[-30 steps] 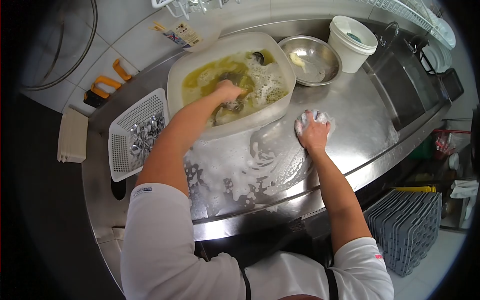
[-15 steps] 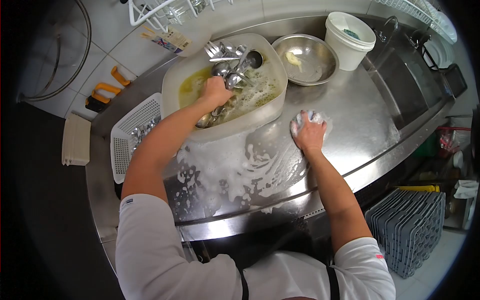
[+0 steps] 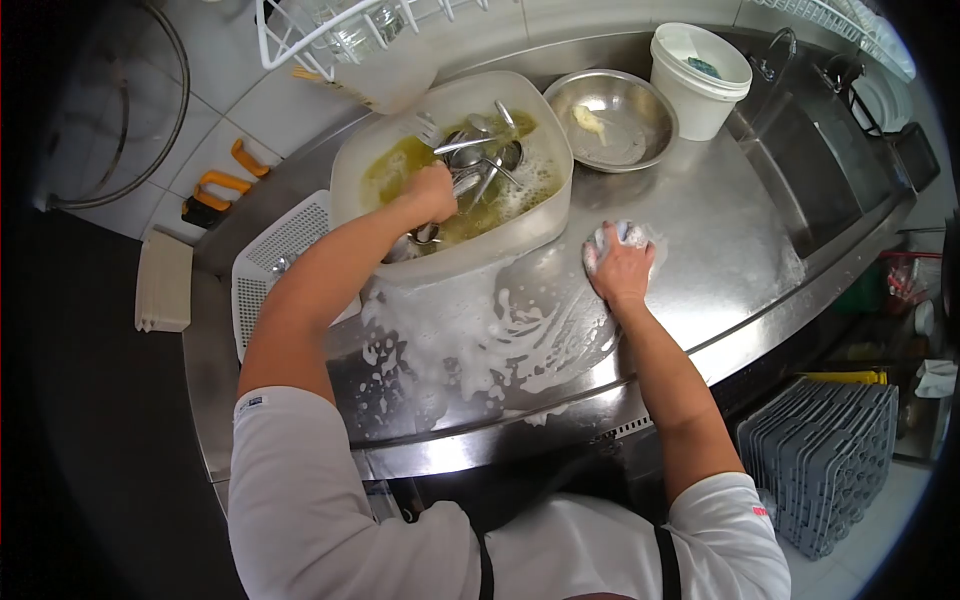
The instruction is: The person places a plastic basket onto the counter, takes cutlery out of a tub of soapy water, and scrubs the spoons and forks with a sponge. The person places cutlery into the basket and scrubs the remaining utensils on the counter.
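Observation:
My left hand (image 3: 432, 193) reaches into a pale plastic tub (image 3: 345, 150) of yellowish soapy water. Its fingers are closed at a jumble of metal cutlery (image 3: 485, 160), spoons and a fork among it; which pieces it grips is partly hidden. A small round metal utensil (image 3: 425, 234) lies below that hand, near the tub's front wall. My right hand (image 3: 622, 272) presses down on the steel counter, its fingers curled over a foam-covered sponge (image 3: 632, 236) that is mostly hidden under them.
Suds (image 3: 450, 345) cover the counter's front. A steel bowl (image 3: 660, 140) holding a yellowish lump and a white bucket (image 3: 695, 105) stand behind my right hand, with a sink (image 3: 800, 180) to their right. A perforated white basket (image 3: 255, 265) sits left of the tub. A wire rack (image 3: 290, 40) hangs above.
The cutlery has sunk lower and spread in the tub, with my left hand still among it. My right hand stays on the sponge. The view has shifted slightly.

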{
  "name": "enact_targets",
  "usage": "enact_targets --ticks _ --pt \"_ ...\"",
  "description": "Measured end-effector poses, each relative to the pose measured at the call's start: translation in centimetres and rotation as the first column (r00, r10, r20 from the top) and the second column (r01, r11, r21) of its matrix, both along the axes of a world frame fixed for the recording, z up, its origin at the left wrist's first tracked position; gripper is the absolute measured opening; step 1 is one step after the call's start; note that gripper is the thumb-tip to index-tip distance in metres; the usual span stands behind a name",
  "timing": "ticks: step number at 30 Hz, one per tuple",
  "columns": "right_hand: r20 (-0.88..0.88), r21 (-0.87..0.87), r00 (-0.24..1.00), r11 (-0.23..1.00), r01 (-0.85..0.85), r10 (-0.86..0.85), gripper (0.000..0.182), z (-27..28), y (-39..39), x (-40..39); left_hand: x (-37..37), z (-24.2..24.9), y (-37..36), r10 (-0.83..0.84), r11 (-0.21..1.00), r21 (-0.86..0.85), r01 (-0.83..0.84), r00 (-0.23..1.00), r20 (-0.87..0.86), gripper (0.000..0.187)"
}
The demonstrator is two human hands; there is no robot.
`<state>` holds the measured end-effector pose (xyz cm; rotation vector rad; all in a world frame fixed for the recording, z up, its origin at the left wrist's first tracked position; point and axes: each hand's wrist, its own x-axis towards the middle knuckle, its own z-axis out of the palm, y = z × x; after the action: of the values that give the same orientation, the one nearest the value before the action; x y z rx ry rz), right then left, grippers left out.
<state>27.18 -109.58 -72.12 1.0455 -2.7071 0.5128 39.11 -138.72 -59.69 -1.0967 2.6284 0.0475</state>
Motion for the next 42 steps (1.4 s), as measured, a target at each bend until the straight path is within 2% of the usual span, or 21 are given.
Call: enact_targets --ticks 1,5,7,10,11,14,16,18,21,24,25,28,29,31,33,35,36,37,38,40,42 --pt "-0.062 -0.030 0.998 1.000 0.001 -0.003 0.045 -0.2 0.0 -0.1 0.5 1.2 0.5 -0.025 0.998 -0.048 0.026 1.000 0.018 0.042" --pt "-0.012 0.003 1.000 1.000 0.009 -0.009 0.045 0.1 0.0 0.0 1.8 3.5 0.5 -0.171 0.968 -0.169 0.187 0.980 0.105 0.032" --pt "0.037 0.038 0.999 0.999 0.003 -0.004 0.044 0.5 0.0 0.0 2.2 4.1 0.1 -0.233 0.942 -0.198 0.272 0.952 0.197 0.034" --pt "0.118 0.095 0.993 0.995 0.005 -0.016 0.044 1.5 0.0 0.3 2.9 5.9 -1.1 -0.357 0.863 -0.234 0.448 0.867 0.347 0.027" --pt "0.082 0.078 0.997 0.997 0.006 -0.013 0.044 1.4 0.0 0.3 3.2 6.8 -1.3 -0.397 0.825 -0.241 0.512 0.827 0.399 0.024" --pt "-0.009 0.033 1.000 0.999 0.010 -0.009 0.044 0.4 0.1 0.2 4.0 12.1 0.0 -0.337 0.832 -0.222 0.508 0.782 0.525 0.017" --pt "-0.054 0.014 0.998 1.000 0.013 -0.012 0.045 -0.2 0.0 0.1 4.8 13.6 -0.3 -0.233 0.908 -0.218 0.359 0.862 0.450 0.023" --pt "-0.020 0.043 1.000 0.999 0.016 -0.015 0.046 -0.3 0.0 0.0 5.7 14.9 0.1 -0.144 0.953 -0.204 0.224 0.927 0.345 0.028" --pt "-0.021 0.002 1.000 1.000 0.020 -0.020 0.047 -0.8 -0.1 0.0 6.8 14.3 -0.3 -0.080 0.983 -0.152 0.105 0.983 0.162 0.030" --pt "-0.071 -0.113 0.997 0.993 0.030 -0.038 0.048 -1.9 -0.1 -0.2 7.5 13.7 0.3 -0.018 0.990 0.140 0.021 1.000 -0.022 0.033" --pt "-0.092 -0.154 0.995 0.988 0.032 -0.046 0.048 -2.3 0.0 -0.2 8.1 13.7 0.6 0.017 0.950 0.311 0.022 0.992 -0.124 0.030" --pt "-0.020 -0.054 0.999 0.998 0.043 -0.044 0.055 -0.7 0.7 0.8 10.1 12.5 2.2 0.171 0.859 0.511 0.017 0.933 -0.317 0.024" --pt "0.000 -0.243 0.997 0.967 0.075 -0.077 0.057 0.0 0.4 1.3 10.8 13.4 4.0 0.188 0.843 0.538 0.021 0.925 -0.331 0.020" --pt "0.060 -0.573 0.990 0.808 0.137 -0.125 0.059 1.6 -0.6 3.1 12.4 13.6 5.8 0.158 0.838 0.544 0.046 0.933 -0.322 0.023" --pt "0.224 -0.851 0.920 0.525 0.024 0.321 0.065 8.2 -1.4 5.9 14.2 13.1 7.6 0.087 0.871 0.487 0.066 0.955 -0.285 0.028" --pt "-0.029 -0.760 0.910 0.582 -0.290 0.414 0.064 15.5 -1.4 10.1 15.8 12.4 9.5 0.039 0.871 0.481 0.095 0.965 -0.260 0.029" --pt "-0.115 -0.694 0.888 0.604 -0.393 0.445 0.051 17.6 -1.7 11.8 16.7 12.1 10.5 0.013 0.871 0.479 0.112 0.969 -0.248 0.030" --pt "-0.173 -0.578 0.891 0.690 -0.437 0.419 0.041 17.5 -2.6 12.8 17.6 10.8 10.9 0.026 0.856 0.498 0.142 0.949 -0.316 0.018" --pt "-0.235 -0.448 0.886 0.764 -0.464 0.401 0.032 16.8 -3.0 13.7 18.5 9.2 11.2 0.042 0.851 0.511 0.119 0.956 -0.292 0.018" --pt "-0.180 -0.401 0.881 0.784 -0.473 0.439 0.023 14.2 -3.4 15.4 20.0 6.2 11.3 0.081 0.844 0.531 0.069 0.964 -0.255 0.018" --pt "-0.069 -0.396 0.859 0.776 -0.490 0.508 0.018 12.3 -3.9 16.3 21.8 3.6 11.3 0.061 0.886 0.462 0.041 0.977 -0.204 0.025"
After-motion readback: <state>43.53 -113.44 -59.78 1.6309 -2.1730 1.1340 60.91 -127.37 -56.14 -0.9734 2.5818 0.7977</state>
